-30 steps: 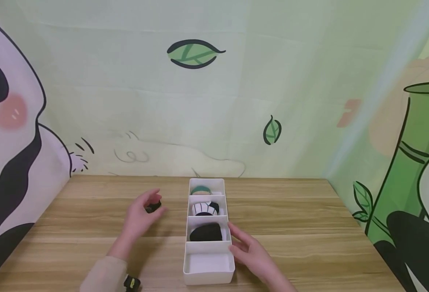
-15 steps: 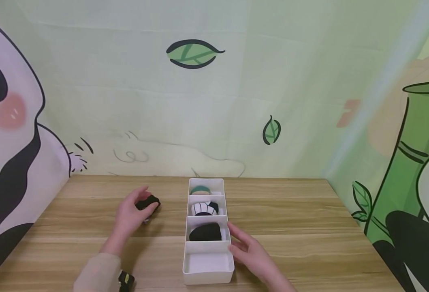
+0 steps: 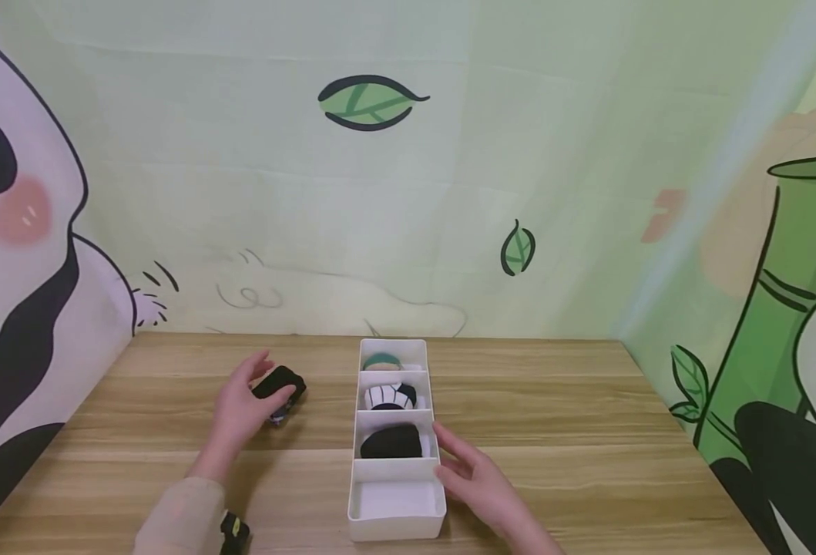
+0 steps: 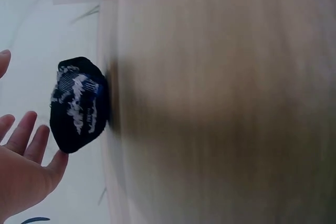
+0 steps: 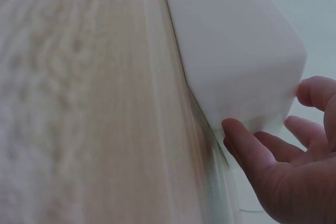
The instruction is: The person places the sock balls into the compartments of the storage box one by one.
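On the table to the left of the white divided box point(image 3: 397, 532) lies a rolled-up black sock point(image 4: 79, 106), its side showing blue and white loose threads. My left hand point(image 3: 237, 405) is around its left side, fingers spread and thumb overlapping it in the head view; firm contact is unclear. In the left wrist view the fingers look extended. My right hand point(image 3: 477, 482) rests its fingertips against the box's right wall, fingers fairly straight. From front to back, the box has a bare compartment, a black rolled sock point(image 3: 391, 442), a white-and-black striped one point(image 3: 390, 397), and a green-and-beige one point(image 3: 383, 362).
The wooden table point(image 3: 574, 432) reaches back to a printed cloth backdrop point(image 3: 408, 193) with pandas and bamboo. A small black device point(image 3: 234, 532) sits at my left wrist, beside the sleeve point(image 3: 182, 512).
My left hand has shifted to the left and slightly back, uncovering more of the black sock, which stays about where it was. The right hand and the box have not moved.
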Demonstrator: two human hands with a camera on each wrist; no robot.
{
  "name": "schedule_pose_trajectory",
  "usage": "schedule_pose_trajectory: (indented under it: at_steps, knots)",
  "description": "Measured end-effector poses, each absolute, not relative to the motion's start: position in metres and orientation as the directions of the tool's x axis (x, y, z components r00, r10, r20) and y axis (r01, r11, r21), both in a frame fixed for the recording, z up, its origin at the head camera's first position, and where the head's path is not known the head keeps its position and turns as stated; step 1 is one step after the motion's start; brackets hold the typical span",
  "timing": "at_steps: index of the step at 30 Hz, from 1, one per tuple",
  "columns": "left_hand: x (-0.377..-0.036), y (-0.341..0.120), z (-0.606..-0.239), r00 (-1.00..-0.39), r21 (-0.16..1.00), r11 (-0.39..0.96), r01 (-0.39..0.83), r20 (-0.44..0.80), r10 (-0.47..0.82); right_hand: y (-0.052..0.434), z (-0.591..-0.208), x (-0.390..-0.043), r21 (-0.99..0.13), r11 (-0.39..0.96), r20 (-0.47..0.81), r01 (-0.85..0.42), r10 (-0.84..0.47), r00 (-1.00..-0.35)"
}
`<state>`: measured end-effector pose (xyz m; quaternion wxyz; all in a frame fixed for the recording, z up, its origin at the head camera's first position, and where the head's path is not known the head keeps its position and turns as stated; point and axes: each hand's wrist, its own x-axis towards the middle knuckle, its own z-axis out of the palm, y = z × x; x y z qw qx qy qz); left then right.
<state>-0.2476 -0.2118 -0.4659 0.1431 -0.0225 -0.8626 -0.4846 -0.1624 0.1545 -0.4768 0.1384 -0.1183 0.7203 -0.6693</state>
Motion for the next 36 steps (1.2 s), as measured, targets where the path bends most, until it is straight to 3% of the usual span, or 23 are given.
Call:
schedule_pose_trajectory:
  at_steps: [24, 36]
  knots:
    - [-0.257, -0.223, -0.477, -0.998, 0.880, 0.475, -0.012, 0.017, -0.058, 0.155, -0.478, -0.163, -0.997, 0.080, -0.046, 0.018, -0.356, -0.933]
    - [-0.255, -0.229, -0.479, -0.999, 0.875, 0.481, -0.046, -0.047, -0.009, 0.155, -0.478, -0.164, -0.997, 0.077, -0.048, 0.021, -0.359, -0.932]
